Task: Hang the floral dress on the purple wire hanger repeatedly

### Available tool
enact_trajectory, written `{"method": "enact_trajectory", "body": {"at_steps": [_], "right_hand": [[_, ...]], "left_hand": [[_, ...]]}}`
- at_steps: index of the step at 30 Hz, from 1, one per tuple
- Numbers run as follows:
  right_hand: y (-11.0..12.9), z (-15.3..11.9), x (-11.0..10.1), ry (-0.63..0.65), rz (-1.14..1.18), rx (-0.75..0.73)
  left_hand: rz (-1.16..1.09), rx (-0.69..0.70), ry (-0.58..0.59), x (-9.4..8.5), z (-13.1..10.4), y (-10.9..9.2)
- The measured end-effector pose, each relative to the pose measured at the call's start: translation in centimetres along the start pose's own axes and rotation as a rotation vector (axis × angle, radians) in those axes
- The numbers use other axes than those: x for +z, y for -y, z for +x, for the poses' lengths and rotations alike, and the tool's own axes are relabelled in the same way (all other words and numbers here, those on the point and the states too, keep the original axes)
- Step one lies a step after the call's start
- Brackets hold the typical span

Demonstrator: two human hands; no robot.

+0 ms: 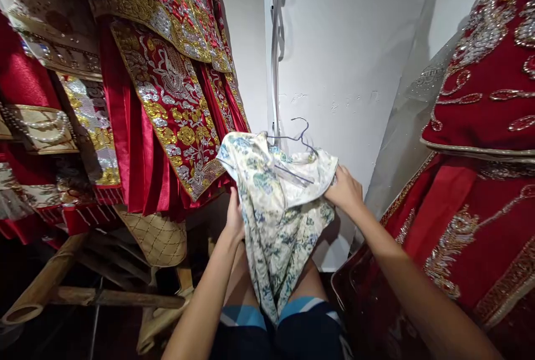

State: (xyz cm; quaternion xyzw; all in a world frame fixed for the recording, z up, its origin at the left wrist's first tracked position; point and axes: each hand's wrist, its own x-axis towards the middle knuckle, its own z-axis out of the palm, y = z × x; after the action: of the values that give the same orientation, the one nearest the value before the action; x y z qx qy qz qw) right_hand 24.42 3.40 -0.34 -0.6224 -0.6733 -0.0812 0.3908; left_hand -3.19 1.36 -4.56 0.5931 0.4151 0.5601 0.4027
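A cream floral garment (267, 198), patterned in blue and green, hangs down in front of my legs. A thin dark wire hanger (301, 132) sits in its neckline, with the hook pointing up and free of any rail. My right hand (345, 188) grips the garment's edge at the right shoulder, its fingertips partly hidden in the cloth. At the garment's left side my left hand (235, 216) is closed on the fabric, most of its fingers hidden behind it.
Red costumes (175, 87) with gold and silver embroidery hang at the left, above a bamboo frame (117, 297). A red beaded gown (480, 181) stands close on the right. Ahead, a white wall (343, 48) carries a narrow vertical strip (275, 59).
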Motion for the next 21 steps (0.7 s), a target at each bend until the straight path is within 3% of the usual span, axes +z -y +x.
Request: {"method": "enact_trajectory", "body": {"at_steps": [3,7,10,14,16,18,19,21], "right_hand": [[1.5,2.8,-1.2,0.011,-0.040,-0.057],[3.4,3.4,-1.6,0.068,-0.016,-0.233],[4.2,1.3,-1.1,0.114,0.106,-0.411],[5.7,-4.7,0.4,0.449,0.617,-0.539],[6.5,-8.5,1.8,0.443,0.882,-0.398],[6.9,-12.3,3.9,0.261,1.043,-0.123],[6.9,-13.9,5.0,0.178,1.063,0.037],[6.8,-16.3,7.2,0.200,1.065,0.214]], "left_hand": [[-0.318,-0.127,-0.115,0.3,-2.0,2.5],[-0.353,-0.171,-0.251,2.2,-4.2,4.5],[-0.354,-0.177,-0.221,3.4,-6.1,5.3],[-0.417,-0.216,-0.155,4.6,-8.5,6.2],[-0.450,-0.212,-0.152,4.9,-9.3,6.5],[-0.453,-0.213,-0.157,5.0,-9.8,6.5],[-0.437,-0.212,-0.163,5.0,-9.9,6.6],[-0.376,-0.188,-0.181,5.0,-10.1,6.6]]}}
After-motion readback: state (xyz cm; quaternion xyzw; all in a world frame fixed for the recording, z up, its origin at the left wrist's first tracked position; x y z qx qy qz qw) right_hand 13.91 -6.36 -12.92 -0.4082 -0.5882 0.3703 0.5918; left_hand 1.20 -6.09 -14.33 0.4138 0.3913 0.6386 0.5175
